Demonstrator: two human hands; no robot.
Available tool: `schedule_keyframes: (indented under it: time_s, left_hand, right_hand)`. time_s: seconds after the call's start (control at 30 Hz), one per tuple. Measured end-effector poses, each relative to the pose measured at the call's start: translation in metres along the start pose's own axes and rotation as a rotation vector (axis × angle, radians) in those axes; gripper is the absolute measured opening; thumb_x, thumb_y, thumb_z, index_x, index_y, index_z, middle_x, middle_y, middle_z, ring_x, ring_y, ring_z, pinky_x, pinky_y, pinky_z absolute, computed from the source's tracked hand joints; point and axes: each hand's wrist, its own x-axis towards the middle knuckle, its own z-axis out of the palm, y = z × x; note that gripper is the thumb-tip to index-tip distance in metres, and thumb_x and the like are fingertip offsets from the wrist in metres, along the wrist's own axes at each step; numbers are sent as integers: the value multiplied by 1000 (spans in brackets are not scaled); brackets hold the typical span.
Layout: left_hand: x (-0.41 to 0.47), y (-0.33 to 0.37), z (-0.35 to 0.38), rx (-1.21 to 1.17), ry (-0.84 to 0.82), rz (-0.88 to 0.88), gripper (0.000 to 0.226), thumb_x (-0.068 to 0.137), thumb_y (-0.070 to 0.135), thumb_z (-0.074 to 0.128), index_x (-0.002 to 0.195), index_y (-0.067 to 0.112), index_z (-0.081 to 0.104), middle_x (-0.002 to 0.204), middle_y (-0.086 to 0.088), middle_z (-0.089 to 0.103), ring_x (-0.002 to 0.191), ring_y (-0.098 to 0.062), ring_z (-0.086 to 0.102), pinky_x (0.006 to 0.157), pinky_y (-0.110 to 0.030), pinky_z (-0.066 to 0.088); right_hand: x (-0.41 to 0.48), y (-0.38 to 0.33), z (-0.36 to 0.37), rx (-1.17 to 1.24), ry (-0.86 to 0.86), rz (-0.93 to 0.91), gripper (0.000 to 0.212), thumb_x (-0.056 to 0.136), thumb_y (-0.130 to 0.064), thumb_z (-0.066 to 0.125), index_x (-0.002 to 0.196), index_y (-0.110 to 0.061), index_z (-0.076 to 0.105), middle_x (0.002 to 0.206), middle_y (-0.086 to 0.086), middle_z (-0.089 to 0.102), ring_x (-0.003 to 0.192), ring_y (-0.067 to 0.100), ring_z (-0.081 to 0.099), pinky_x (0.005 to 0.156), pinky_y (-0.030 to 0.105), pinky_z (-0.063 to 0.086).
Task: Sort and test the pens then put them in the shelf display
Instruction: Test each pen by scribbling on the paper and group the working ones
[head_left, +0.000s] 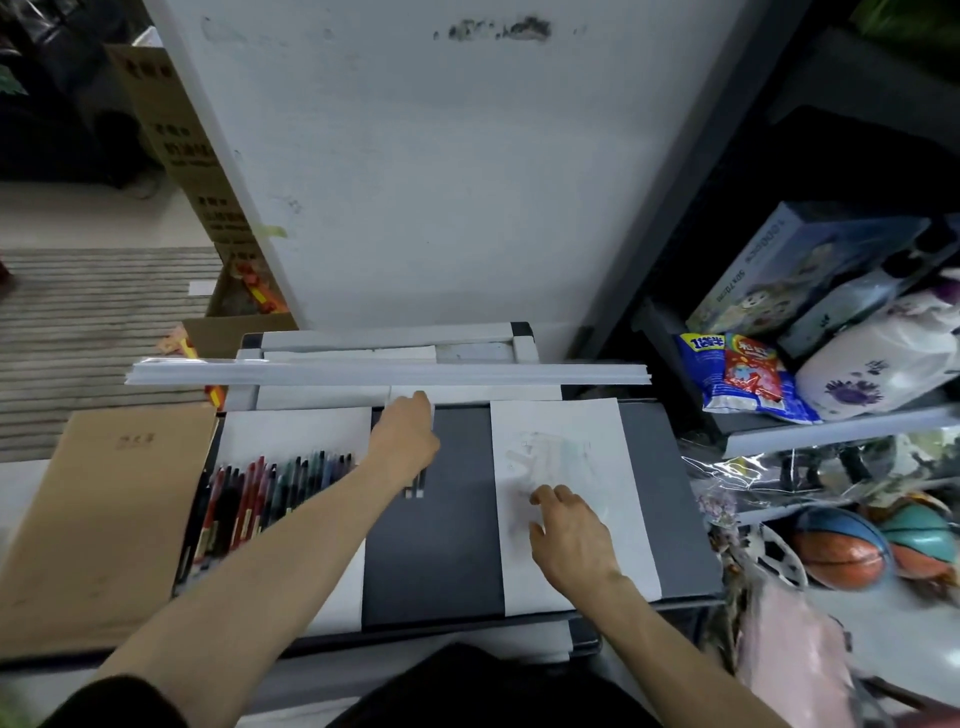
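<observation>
A row of several pens (260, 499), red, black, green and blue, lies on a white sheet at the left of the dark grey work surface (431, 561). My left hand (405, 441) reaches forward over the surface toward the long white display rail (389, 373). It is closed around a few dark pens (416, 486), whose ends stick out under the palm. My right hand (571, 540) rests with fingers spread on the scribbled test paper (561, 457) and holds nothing.
A flat cardboard sheet (104, 519) lies left of the pens. A white board (441, 182) stands upright behind the rail. At the right, a shelf (831, 431) carries snack bags (743, 374) and boxes, with balls (841, 551) below.
</observation>
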Motion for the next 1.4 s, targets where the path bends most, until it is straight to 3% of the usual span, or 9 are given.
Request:
schedule_keyframes:
  time_s: [0.17,0.43,0.6,0.77,0.87,1.0,1.13,1.23,1.4]
  left_hand:
    - [8,2,4,46,-29,-5,23,84,-2,58,97,7,43,90,-10,50,77,-28,54,48,-30,34]
    - [11,-2,8,-4,23,16,19,86,4,64,92,7,45,88,-9,55,71,-24,55,48,-31,37]
    - [-8,-17,-1,-71,100,6,10,87,10,64,96,8,61,90,-7,62,77,-26,56,65,-34,49]
    - [-48,-60,-2,-7,138,-60,6,86,12,64,83,8,62,70,-7,62,60,-25,59,58,-35,52]
    - [-65,-88,4,62,143,-122,12,88,16,65,80,8,60,71,-7,63,64,-27,62,57,-37,54]
    - [-77,-106,11,158,100,-185,23,92,32,68,83,15,56,73,-1,60,67,-24,60,50,-31,42]
    - [-81,-104,18,206,65,-196,34,93,40,69,80,14,54,71,0,55,65,-24,58,54,-33,46]
    - [-81,-99,19,197,67,-196,30,95,31,67,78,12,51,73,-1,52,65,-24,55,55,-33,46]
    - [-83,-91,15,193,54,-182,13,91,17,60,84,8,53,76,-4,53,67,-26,55,56,-32,46]
  right_hand:
    - [3,1,5,-17,-20,-11,43,96,-5,53,138,-17,52,131,0,53,105,21,63,75,26,46]
    - [10,8,11,-35,-31,-52,54,84,11,50,131,-15,58,125,1,56,106,24,60,79,31,53]
    - [15,15,12,-68,-24,-87,54,82,16,49,126,-14,61,122,1,59,106,24,59,74,30,48]
    - [20,18,12,-80,27,-125,55,82,16,47,127,-13,63,123,1,63,110,24,59,75,30,48]
    - [21,17,9,-53,53,-157,57,86,14,51,132,-16,62,126,-2,64,114,22,61,79,30,50]
    - [22,10,10,12,277,-231,36,80,7,75,103,-21,74,94,-8,73,88,20,66,70,30,53]
    - [15,-12,1,418,280,-132,18,96,-6,68,102,-23,73,98,-12,73,88,13,67,77,28,53]
    - [5,-32,-14,911,139,91,16,102,-11,62,99,-26,69,95,-13,71,74,14,72,61,21,53]
    - [-3,-47,-20,1115,96,143,12,98,-9,66,102,-19,71,89,3,73,69,24,74,69,35,63]
